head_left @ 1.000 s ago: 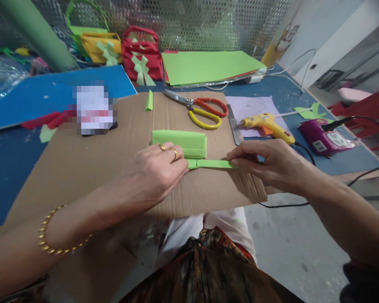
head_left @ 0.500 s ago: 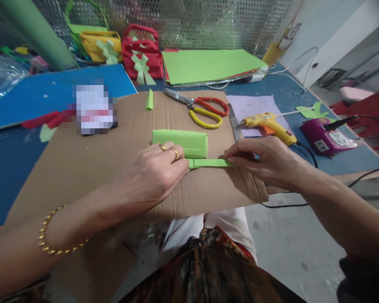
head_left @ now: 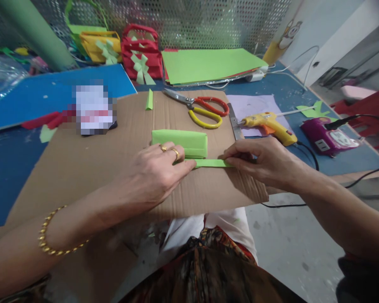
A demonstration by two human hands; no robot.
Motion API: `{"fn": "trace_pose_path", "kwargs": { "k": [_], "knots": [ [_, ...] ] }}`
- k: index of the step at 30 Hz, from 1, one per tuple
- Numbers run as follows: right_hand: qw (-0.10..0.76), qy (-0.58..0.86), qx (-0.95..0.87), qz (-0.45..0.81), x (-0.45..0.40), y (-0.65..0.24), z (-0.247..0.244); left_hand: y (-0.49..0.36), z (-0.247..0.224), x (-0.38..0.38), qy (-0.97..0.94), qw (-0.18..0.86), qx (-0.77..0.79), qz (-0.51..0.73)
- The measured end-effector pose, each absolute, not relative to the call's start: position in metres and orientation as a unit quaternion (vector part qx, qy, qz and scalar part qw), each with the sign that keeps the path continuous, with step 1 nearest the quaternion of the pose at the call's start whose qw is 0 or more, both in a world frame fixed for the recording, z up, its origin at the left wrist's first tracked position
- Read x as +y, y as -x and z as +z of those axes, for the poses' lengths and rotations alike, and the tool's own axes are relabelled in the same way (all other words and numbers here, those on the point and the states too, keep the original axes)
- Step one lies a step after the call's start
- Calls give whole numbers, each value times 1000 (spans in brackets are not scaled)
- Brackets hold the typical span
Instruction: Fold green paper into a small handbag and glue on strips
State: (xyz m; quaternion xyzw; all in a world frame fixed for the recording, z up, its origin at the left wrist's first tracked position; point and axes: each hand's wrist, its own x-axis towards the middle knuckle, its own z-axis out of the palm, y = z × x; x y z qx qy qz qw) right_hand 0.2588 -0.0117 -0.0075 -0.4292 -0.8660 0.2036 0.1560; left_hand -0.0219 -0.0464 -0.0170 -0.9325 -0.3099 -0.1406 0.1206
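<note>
A narrow green paper strip (head_left: 211, 163) lies level on the cardboard, just in front of a folded green paper box-like piece (head_left: 180, 138). My left hand (head_left: 156, 170), with its fingers curled together, presses the left part of the strip down with the thumb or a fingertip. That hand also covers the near left corner of the folded piece. At the strip's right end, my right hand (head_left: 263, 162) pinches it between thumb and forefinger. The strip's left end is hidden under my left hand.
Scissors (head_left: 209, 110) with red and yellow handles lie behind, near a metal ruler (head_left: 234, 120). A yellow glue gun (head_left: 273, 125) rests on purple paper, beside a purple power socket (head_left: 330, 136). Green sheets (head_left: 211, 65) and red and yellow paper bags (head_left: 142, 52) stand at the back.
My left thumb or fingertip has slid a little to the right along the strip and covers more of it. My right hand keeps its pinch, nearly unmoved.
</note>
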Motion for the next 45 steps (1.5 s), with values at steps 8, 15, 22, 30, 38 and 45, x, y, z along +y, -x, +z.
{"fn": "trace_pose_path", "kwargs": {
  "k": [8, 15, 22, 30, 38, 45],
  "knots": [
    [152, 434, -864, 205, -11, -259, -8, 22, -18, -47, 929, 134, -315, -139],
    [150, 435, -865, 201, -11, -259, -11, 21, -22, -45, 926, 147, -304, -171],
    [144, 430, -872, 183, -12, -257, -10, 22, -21, -45, 927, 126, -313, -164],
    [152, 415, -881, 170, -13, -259, -13, 21, -18, -45, 929, 100, -321, -152],
    [138, 417, -889, 128, -16, -259, -15, 21, -18, -45, 933, 91, -313, -155],
    [144, 407, -901, -50, -27, -256, -10, 21, -18, -47, 930, 91, -324, -144]
  ]
}}
